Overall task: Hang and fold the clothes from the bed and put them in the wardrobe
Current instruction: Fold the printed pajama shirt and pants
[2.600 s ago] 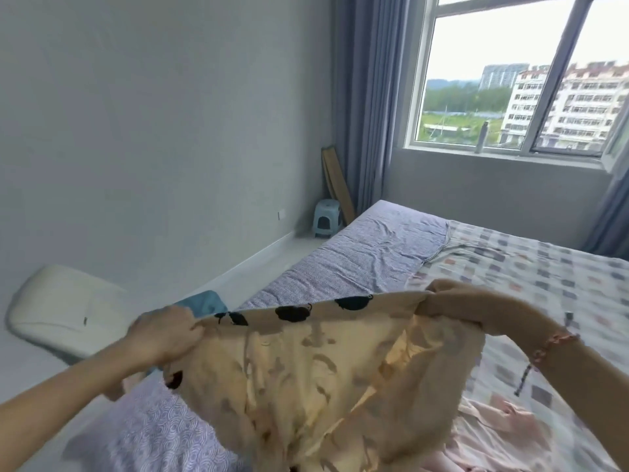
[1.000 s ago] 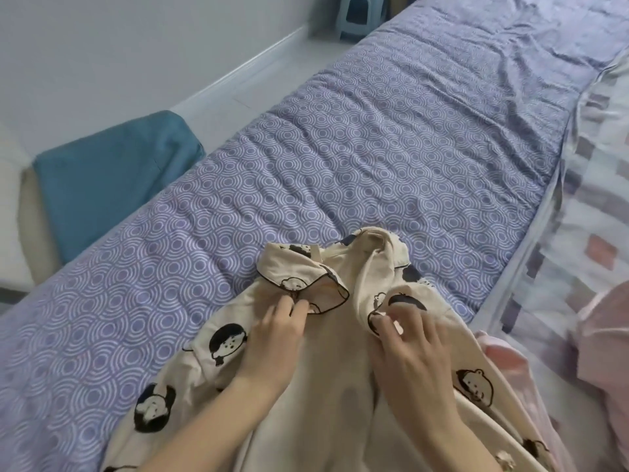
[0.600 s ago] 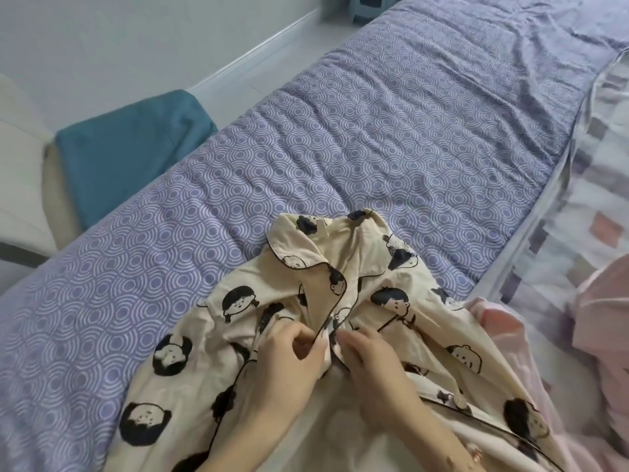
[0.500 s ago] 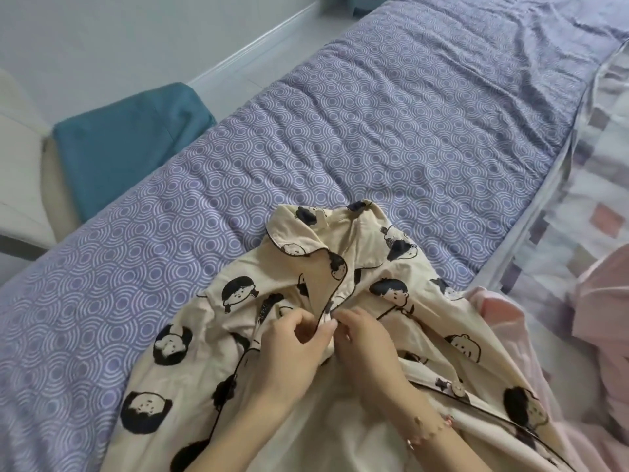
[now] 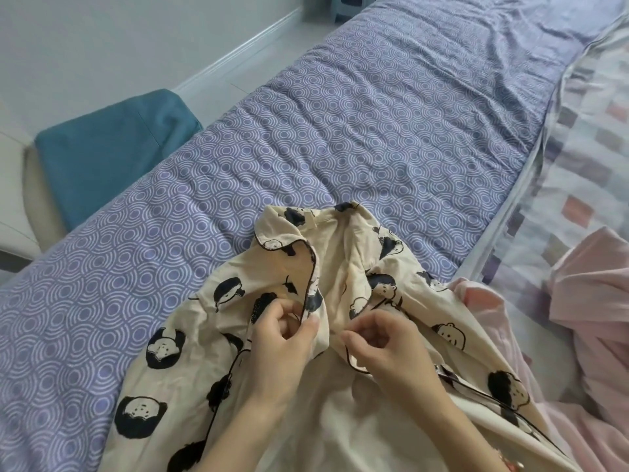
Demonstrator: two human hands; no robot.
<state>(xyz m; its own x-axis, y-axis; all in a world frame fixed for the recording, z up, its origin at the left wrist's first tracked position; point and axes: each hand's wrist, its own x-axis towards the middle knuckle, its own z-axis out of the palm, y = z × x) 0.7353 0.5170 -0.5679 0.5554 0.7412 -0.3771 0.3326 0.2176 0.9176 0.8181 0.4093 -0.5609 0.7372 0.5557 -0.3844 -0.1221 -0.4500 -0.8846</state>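
I see the bed (image 5: 340, 124) filling most of the view, its purple sheet printed with white ring patterns. A checked blanket (image 5: 585, 137) lies along its right side, with pink clothing (image 5: 592, 301) bunched on it. A teal cushion (image 5: 112, 148) sits on the seat left of the bed. The cream pajama shirt (image 5: 190, 342), printed with cartoon faces, lies collar-up on the sheet. My left hand (image 5: 282, 349) pinches the left piped placket edge; my right hand (image 5: 384, 349) pinches the right edge, just beside it.
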